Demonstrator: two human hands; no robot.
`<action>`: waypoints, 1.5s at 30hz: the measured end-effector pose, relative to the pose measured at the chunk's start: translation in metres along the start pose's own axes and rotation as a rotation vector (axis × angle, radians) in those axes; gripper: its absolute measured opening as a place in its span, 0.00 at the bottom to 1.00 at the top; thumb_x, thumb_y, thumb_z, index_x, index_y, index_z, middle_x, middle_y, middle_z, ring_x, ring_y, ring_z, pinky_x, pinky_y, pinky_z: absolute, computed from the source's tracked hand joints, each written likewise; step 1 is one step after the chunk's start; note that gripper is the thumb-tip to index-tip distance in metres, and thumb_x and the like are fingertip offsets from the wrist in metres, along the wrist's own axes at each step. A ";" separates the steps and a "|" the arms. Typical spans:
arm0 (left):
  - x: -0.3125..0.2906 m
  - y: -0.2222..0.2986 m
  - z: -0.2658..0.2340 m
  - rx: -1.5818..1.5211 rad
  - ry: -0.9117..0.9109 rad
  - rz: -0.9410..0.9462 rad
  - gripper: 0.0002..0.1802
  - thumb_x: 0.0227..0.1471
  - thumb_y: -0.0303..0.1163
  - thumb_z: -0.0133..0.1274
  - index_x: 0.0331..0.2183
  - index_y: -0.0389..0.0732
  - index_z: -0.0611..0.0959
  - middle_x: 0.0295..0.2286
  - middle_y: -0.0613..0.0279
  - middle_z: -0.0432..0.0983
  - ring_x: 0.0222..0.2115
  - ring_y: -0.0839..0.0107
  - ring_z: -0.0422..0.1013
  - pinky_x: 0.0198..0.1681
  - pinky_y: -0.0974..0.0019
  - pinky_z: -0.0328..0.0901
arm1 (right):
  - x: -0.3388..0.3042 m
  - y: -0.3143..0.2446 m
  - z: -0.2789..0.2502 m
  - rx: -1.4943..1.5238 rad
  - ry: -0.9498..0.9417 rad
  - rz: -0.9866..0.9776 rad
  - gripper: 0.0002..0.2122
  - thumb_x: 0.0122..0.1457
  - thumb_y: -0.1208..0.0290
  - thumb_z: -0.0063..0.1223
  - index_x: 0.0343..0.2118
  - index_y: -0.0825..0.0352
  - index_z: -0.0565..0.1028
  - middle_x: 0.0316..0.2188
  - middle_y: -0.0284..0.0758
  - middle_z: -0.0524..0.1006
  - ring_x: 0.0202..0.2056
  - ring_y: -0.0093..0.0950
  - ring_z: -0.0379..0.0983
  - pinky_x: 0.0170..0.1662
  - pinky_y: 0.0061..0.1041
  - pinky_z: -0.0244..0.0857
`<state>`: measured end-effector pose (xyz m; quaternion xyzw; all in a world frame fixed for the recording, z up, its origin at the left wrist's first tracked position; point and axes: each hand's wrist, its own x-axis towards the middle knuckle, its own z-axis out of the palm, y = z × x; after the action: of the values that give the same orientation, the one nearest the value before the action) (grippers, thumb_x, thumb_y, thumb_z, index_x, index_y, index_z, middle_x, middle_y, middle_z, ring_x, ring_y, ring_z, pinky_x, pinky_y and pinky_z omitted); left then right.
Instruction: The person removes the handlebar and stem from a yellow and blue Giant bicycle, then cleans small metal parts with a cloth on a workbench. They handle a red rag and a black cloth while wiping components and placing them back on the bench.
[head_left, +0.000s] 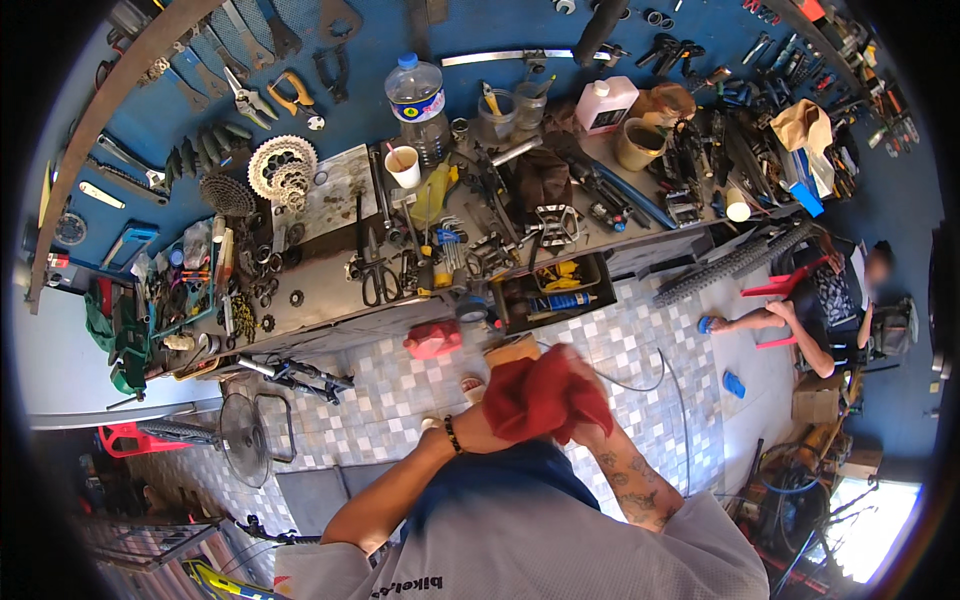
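A crumpled red cloth (528, 402) is bunched between my two hands in front of my body. My left hand (480, 432), below a dark beaded bracelet on the wrist, grips the cloth from the left; its fingers are mostly covered by the fabric. My right hand (590, 432) is closed on the cloth's right side, and its upper part is smeared by motion. Both hands are close together, above the tiled floor and apart from the workbench.
A workbench (320, 285) crowded with tools, a water bottle (414, 95), bicycle cassettes (283, 168) and a pedal (557, 226) runs ahead. Its open drawer (556, 292) juts out. A fan (243, 440) stands left on the tiled floor (640, 400). A person (800, 310) sits at right.
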<state>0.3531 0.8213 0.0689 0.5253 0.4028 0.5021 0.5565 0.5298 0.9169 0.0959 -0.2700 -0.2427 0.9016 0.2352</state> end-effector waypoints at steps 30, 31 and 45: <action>0.025 -0.012 0.024 -0.415 0.578 -0.137 0.25 0.63 0.30 0.60 0.58 0.32 0.76 0.53 0.57 0.76 0.54 0.70 0.71 0.58 0.65 0.67 | 0.042 0.013 -0.004 0.389 0.242 -0.252 0.28 0.73 0.45 0.42 0.65 0.62 0.64 0.55 0.37 0.76 0.58 0.36 0.73 0.62 0.38 0.66; 0.031 -0.013 0.022 -0.328 0.585 -0.180 0.26 0.61 0.29 0.62 0.58 0.33 0.76 0.55 0.55 0.75 0.56 0.68 0.71 0.57 0.64 0.68 | 0.039 0.022 0.006 0.340 0.272 -0.270 0.28 0.73 0.47 0.43 0.66 0.63 0.64 0.56 0.37 0.76 0.58 0.35 0.72 0.62 0.37 0.66; 0.000 -0.009 0.002 0.413 0.201 -0.269 0.37 0.51 0.39 0.67 0.58 0.34 0.73 0.54 0.38 0.73 0.55 0.45 0.71 0.57 0.52 0.67 | 0.030 0.058 0.014 0.096 0.117 -0.162 0.24 0.75 0.54 0.43 0.66 0.63 0.65 0.62 0.36 0.73 0.60 0.36 0.72 0.64 0.39 0.66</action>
<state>0.3558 0.8216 0.0605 0.5169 0.6161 0.3807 0.4564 0.4816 0.8848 0.0626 -0.2901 -0.2063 0.8729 0.3336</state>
